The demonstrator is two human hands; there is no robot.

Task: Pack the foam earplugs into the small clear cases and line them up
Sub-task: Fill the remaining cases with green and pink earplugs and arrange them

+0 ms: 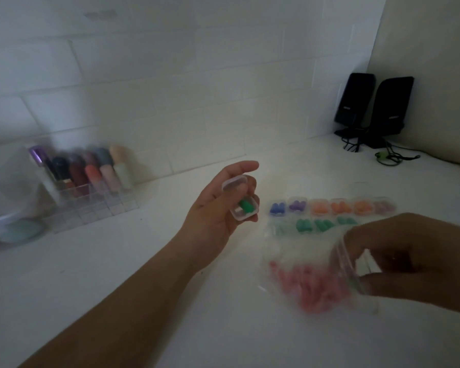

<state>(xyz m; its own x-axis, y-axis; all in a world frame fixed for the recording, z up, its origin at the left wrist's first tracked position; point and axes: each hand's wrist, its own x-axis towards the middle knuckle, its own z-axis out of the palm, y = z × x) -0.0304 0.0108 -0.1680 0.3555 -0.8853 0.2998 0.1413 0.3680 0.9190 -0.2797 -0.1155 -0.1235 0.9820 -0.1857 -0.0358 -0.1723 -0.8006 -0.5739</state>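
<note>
The left hand (pixel 218 205) holds a small clear hinged plastic case (pixel 243 207), lid open, with a green foam earplug (pixel 246 205) inside, raised just left of the two rows of filled clear cases (pixel 329 215). Just nearer than those rows, the right hand (pixel 409 257) pinches a clear plastic bag of pink earplugs (pixel 311 285).

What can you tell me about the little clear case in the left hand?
The small clear case is a see-through plastic box with rounded corners and a hinged lid, which stands open, tilted up toward the fingers. Green foam earplugs lie in its base; how many is unclear. The left hand holds it above the white counter, left of the lined-up filled cases.
</note>
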